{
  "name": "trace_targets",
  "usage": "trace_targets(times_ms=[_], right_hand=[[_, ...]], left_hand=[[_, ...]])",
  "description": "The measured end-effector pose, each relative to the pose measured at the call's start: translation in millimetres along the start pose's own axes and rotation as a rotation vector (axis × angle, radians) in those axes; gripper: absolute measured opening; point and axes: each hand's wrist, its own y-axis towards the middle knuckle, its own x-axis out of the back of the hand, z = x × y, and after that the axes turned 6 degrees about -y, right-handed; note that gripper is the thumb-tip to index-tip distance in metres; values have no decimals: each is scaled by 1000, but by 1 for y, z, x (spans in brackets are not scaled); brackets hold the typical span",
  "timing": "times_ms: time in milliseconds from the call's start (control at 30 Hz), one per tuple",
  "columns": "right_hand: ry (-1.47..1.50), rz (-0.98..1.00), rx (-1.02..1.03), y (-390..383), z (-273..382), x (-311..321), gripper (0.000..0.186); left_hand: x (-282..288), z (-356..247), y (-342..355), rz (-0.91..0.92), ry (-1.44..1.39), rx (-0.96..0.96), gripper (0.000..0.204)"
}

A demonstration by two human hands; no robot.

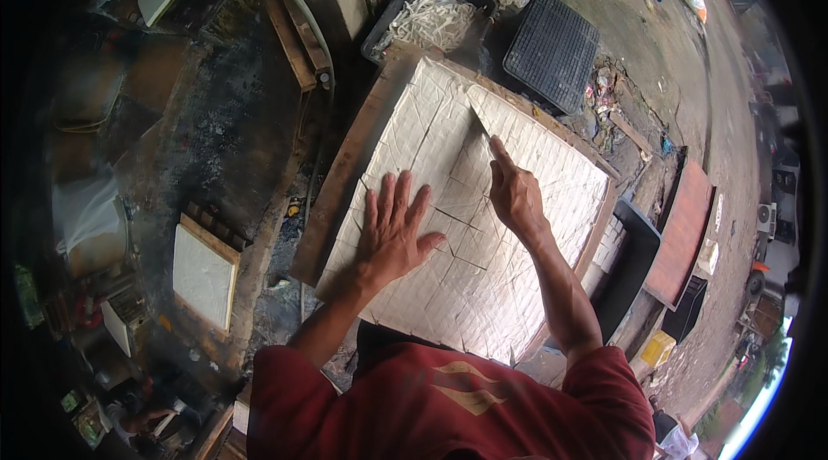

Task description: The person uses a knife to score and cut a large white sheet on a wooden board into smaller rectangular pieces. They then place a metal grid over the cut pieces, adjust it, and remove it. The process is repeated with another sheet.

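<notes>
A large white slab [552, 201], cut by many lines into small rectangular pieces, lies on a wooden board [325, 210] in front of me. My left hand [397, 231] is flat on the slab's left half, fingers spread. My right hand [516, 193] grips a knife [480, 124] near the upper middle of the slab. The thin blade points up and left over the slab; its handle is mostly hidden in my fist. Whether the edge touches the slab I cannot tell.
A crate of white scraps [429, 16] and a dark ridged tray [549, 50] lie beyond the board. At right are a dark bin [628, 275] and a reddish panel [677, 231]. Another white slab [201, 275] is at left. A person [142, 417] works at lower left.
</notes>
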Motion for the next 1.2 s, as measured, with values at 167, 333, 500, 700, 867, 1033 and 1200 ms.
trace_targets(times_ms=[167,333,500,700,867,1033,1200], right_hand=[[-24,86,-54,-96,-16,29,49],[-32,88,-90,-149,-28,46,45],[-15,22,-5,-206,-51,59,49],[12,49,-37,-266,-65,64,47],[-103,133,-131,-313,-71,82,45],[-92,152,-188,-355,-71,92,45],[-156,323,-287,-394,-71,135,43]], left_hand=[[-5,0,0,-12,-36,-23,97],[-14,-2,-2,-90,6,-57,96],[-25,-8,-5,-153,67,-50,90],[-29,-11,-7,-173,156,-28,88],[-33,-8,-11,-147,176,12,88],[-33,-7,-11,-139,182,-13,88],[-28,-5,-12,-109,244,30,87]])
